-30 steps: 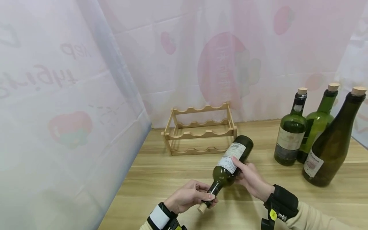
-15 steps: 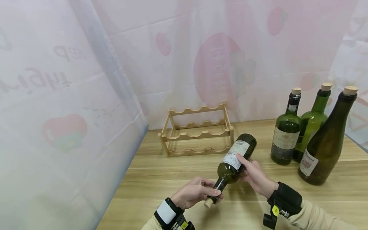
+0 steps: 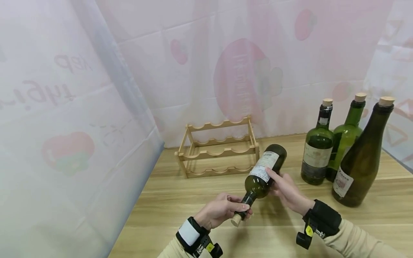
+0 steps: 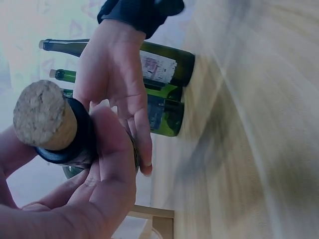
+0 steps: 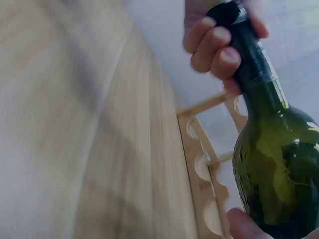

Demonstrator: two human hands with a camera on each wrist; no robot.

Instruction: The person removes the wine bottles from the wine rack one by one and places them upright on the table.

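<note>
Between my two hands a dark green wine bottle (image 3: 258, 182) is held tilted above the table, its base toward the back right and its corked neck toward me. My left hand (image 3: 222, 210) grips the neck just behind the cork (image 4: 45, 117). With the thumb lying over the white label, my right hand (image 3: 288, 193) holds the bottle's body from the right and below. In the right wrist view, left-hand fingers (image 5: 219, 47) wrap the neck. A two-tier wooden wine rack (image 3: 216, 154) with scalloped rails stands behind the bottle, with no bottles on it.
Three corked bottles stand upright at the right: a labelled green bottle (image 3: 317, 150), a lighter green bottle (image 3: 353, 125) behind it, and a tall brown-green bottle (image 3: 364, 154) in front. A printed curtain (image 3: 200, 82) hangs along the back and left of the wooden table (image 3: 167, 193).
The bottle and both hands have shifted slightly to the right and away from me, both grips kept. The head view has turned a little right, so the rack and standing bottles appear farther left.
</note>
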